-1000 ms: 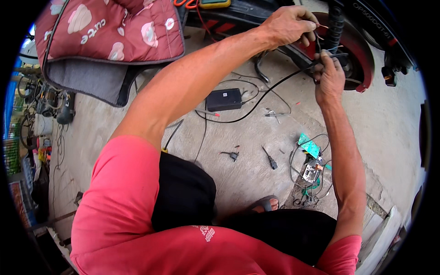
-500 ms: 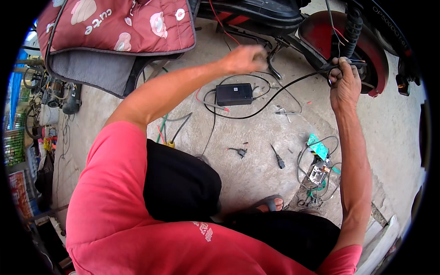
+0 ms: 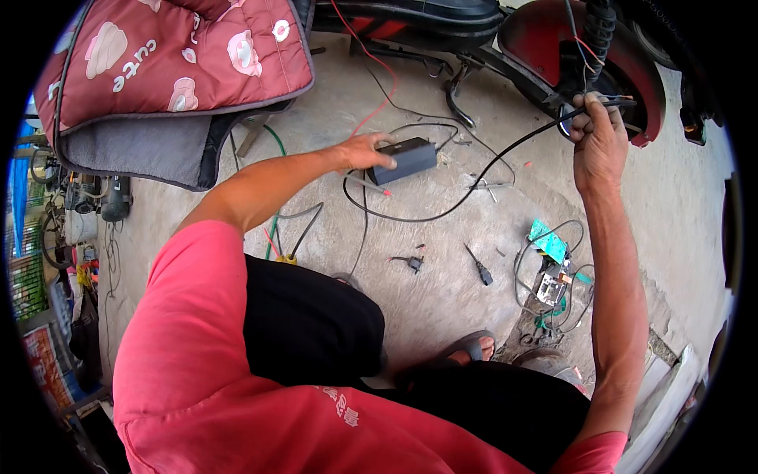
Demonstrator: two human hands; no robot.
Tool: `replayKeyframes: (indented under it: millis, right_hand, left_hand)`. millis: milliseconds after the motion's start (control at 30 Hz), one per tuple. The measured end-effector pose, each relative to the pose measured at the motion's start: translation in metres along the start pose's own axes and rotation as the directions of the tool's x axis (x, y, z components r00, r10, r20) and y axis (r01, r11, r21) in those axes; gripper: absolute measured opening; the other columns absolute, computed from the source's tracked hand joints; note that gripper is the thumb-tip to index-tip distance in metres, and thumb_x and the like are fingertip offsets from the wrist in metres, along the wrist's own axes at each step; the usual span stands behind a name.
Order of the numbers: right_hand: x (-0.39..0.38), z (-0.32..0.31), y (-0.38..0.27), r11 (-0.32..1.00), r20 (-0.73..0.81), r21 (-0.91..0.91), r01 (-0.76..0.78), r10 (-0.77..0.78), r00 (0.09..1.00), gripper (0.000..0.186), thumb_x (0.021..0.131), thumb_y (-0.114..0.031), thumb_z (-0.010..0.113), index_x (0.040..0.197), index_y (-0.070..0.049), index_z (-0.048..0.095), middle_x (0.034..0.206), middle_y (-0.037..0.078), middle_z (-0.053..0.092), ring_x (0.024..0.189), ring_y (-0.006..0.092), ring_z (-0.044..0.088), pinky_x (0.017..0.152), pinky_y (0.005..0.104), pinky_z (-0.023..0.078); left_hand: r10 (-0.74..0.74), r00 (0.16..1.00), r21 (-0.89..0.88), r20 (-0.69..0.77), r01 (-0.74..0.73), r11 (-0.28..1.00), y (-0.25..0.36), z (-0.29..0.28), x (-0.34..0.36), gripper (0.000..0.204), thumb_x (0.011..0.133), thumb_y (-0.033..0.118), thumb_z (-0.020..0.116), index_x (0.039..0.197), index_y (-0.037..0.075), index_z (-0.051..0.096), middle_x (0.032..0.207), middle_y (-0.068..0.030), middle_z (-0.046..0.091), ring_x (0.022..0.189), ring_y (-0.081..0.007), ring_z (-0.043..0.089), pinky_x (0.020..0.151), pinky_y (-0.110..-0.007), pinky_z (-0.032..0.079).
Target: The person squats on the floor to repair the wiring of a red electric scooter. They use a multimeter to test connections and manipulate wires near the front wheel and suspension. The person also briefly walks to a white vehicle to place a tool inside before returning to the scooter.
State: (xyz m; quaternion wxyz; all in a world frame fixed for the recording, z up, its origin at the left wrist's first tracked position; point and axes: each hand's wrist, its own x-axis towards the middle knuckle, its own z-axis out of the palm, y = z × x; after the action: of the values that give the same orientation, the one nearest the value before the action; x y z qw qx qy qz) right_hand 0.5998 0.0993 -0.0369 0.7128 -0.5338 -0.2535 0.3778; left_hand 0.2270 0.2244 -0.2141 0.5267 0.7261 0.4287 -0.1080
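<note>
My left hand [image 3: 366, 152] grips the left end of a black power adapter [image 3: 412, 160], thumb on the near side and fingers on the far side. The adapter sits a little askew above the concrete. From it a thick black cable [image 3: 466, 192] loops over the floor and rises to my right hand [image 3: 598, 142]. There, thumb and fingers pinch the cable's end beside the scooter's rear wheel. Thin bare-ended wires [image 3: 618, 99] stick out past the fingertips. Loose red and dark wires [image 3: 585, 49] hang from the scooter just above that hand.
A dark red scooter [image 3: 410, 22] stands along the far side, its kickstand [image 3: 456, 103] down. At left hangs a padded red cover [image 3: 213, 55]. On the floor lie a cut plug [image 3: 413, 263], a cord connector [image 3: 483, 272], a screwdriver-like tool [image 3: 489, 186] and an opened circuit board [image 3: 550, 291] with tangled wires.
My left hand has come down and left from near the kickstand and taken hold of the adapter, which has turned and tilted slightly. My right hand keeps its pinch on the cable.
</note>
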Motion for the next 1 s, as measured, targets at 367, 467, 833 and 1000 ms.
replayKeyframes:
  millis: [367, 467, 833, 1000]
  right_hand:
    - [0.015, -0.009, 0.006, 0.999, 0.061, 0.017, 0.03, -0.031, 0.998, 0.013, 0.091, -0.014, 0.064, 0.098, -0.006, 0.056, 0.089, 0.004, 0.066, 0.06, 0.0029, 0.051, 0.053, 0.0172, 0.04]
    - [0.01, -0.004, 0.006, 1.0, 0.067, 0.009, 0.012, -0.013, 0.998, 0.014, 0.091, -0.015, 0.064, 0.1, -0.007, 0.057, 0.09, 0.004, 0.067, 0.06, 0.003, 0.051, 0.054, 0.0175, 0.04]
    - [-0.01, 0.008, -0.006, 0.91, -0.043, -0.408, 0.077, -0.103, 0.994, 0.012, 0.086, -0.018, 0.065, 0.086, -0.006, 0.065, 0.074, 0.0, 0.06, 0.056, 0.0072, 0.05, 0.053, 0.0219, 0.04]
    - [-0.013, 0.019, -0.01, 0.99, -0.022, -0.14, 0.022, -0.025, 0.999, 0.014, 0.085, -0.016, 0.066, 0.089, -0.004, 0.06, 0.079, 0.004, 0.065, 0.056, 0.0054, 0.05, 0.05, 0.0201, 0.039]
  left_hand:
    - [-0.08, 0.919, -0.863, 0.387, 0.391, 0.319, -0.007, -0.012, -0.056, 0.049, 0.095, 0.044, 0.046, 0.126, 0.007, 0.054, 0.119, -0.0085, 0.061, 0.107, -0.0218, 0.057, 0.093, -0.037, 0.044]
    - [-0.059, 0.913, -0.854, 0.405, 0.4, 0.334, -0.007, -0.01, -0.061, 0.047, 0.096, 0.042, 0.043, 0.125, 0.007, 0.055, 0.119, -0.0089, 0.061, 0.106, -0.0211, 0.058, 0.091, -0.036, 0.045]
    - [-0.197, 0.873, -0.798, 0.446, 0.488, 0.354, -0.034, 0.027, -0.045, 0.055, 0.097, 0.048, 0.03, 0.122, 0.007, 0.056, 0.112, -0.013, 0.065, 0.097, -0.0249, 0.064, 0.083, -0.039, 0.051]
    - [-0.351, 0.811, -0.676, 0.469, 0.585, 0.448, -0.061, 0.017, -0.046, 0.061, 0.099, 0.053, 0.025, 0.125, 0.005, 0.053, 0.119, -0.0146, 0.062, 0.104, -0.0314, 0.06, 0.09, -0.042, 0.048]
